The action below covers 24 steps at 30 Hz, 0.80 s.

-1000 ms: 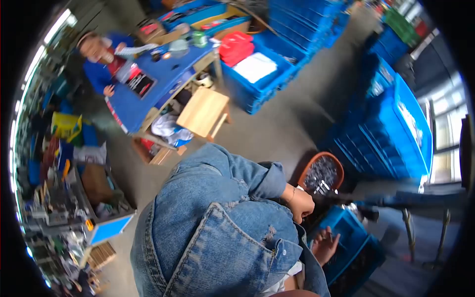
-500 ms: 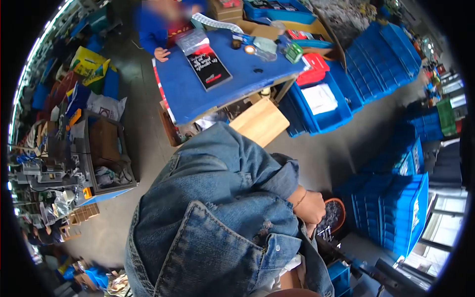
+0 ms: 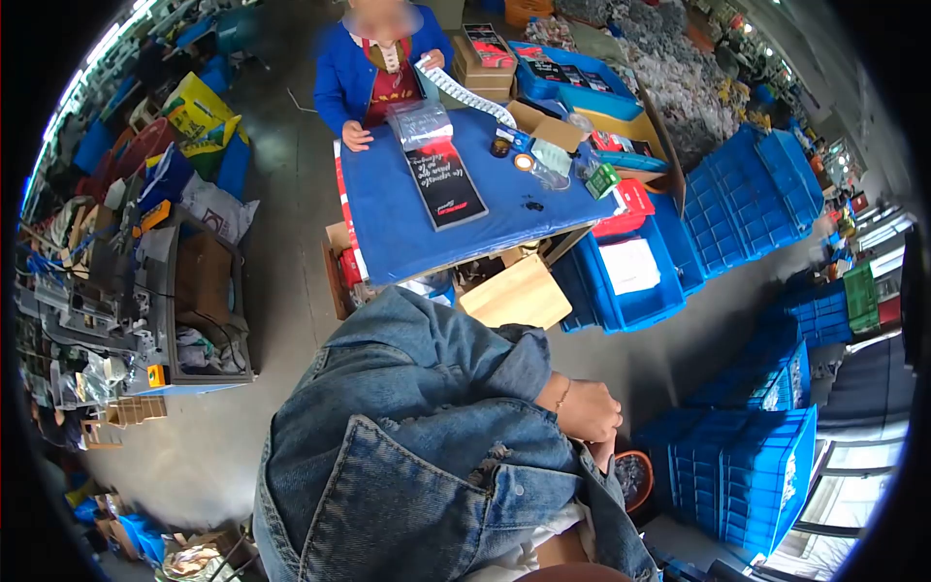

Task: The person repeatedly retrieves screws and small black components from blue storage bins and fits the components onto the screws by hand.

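My left hand [image 3: 587,412], with a thin bracelet at the wrist, reaches across my body from a denim sleeve [image 3: 427,339]. Its fingers are curled closed, and whatever they hold is hidden. Directly below it shows a bit of skin [image 3: 601,453] that appears to be my right hand or wrist, touching or just under the left; its fingers are hidden. Around it lies the other denim sleeve [image 3: 616,514]. Just past my hands, on the floor side, is a reddish-brown round bin [image 3: 642,490] with dark, shiny contents.
A wooden stool [image 3: 517,294] stands before a blue-covered table [image 3: 388,233] bearing a black-and-red printed package [image 3: 448,189]. Behind it a co-worker [image 3: 378,73] holds a white strip [image 3: 470,97]. Blue crates [image 3: 727,475] stack at right. A grey cart [image 3: 208,291] stands left.
The view has tilted up, so the table and stool sit lower and more of the co-worker shows. My left hand stays curled at the same place by the other sleeve.
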{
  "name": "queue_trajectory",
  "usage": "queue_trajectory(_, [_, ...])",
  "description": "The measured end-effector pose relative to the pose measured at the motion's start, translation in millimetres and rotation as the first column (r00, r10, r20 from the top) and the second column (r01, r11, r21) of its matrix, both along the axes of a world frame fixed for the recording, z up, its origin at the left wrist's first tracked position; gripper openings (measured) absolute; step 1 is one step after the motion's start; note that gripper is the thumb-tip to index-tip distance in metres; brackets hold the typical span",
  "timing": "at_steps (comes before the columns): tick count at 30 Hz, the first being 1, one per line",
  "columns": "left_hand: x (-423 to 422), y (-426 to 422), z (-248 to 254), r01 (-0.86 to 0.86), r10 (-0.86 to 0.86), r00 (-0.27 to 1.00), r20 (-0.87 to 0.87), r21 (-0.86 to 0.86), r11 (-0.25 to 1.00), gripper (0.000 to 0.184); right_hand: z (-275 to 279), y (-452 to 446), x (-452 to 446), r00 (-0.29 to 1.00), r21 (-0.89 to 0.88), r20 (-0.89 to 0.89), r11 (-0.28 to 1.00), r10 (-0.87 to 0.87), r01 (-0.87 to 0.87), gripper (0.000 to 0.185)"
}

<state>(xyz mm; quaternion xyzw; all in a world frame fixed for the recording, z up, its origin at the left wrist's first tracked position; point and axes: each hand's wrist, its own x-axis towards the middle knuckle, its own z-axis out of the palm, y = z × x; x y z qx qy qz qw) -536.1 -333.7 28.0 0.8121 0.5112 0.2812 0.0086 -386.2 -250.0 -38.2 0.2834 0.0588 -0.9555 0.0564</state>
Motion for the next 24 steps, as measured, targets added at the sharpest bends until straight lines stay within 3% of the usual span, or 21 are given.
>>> queue_trajectory(6, [-6, -13, 6, -0.111, 0.109, 0.994, 0.026, 0.12, 0.987, 0.016, 3, 2, -17, 0.997, -0.095, -0.042, 0.994, 0.058, -0.062, 0.043])
queue_trajectory(16, [-6, -27, 9, -0.147, 0.148, 0.988, -0.043, 0.022, 0.989, 0.013, 4, 5, -23, 0.991, -0.22, -0.087, 0.968, 0.104, -0.121, 0.043])
queue_trajectory(24, [-8, -32, -1, -0.197, 0.196, 0.98, -0.025, -0.096, 0.976, 0.015, 8, -5, -20, 0.995, -0.188, -0.061, 0.979, 0.073, -0.083, 0.042])
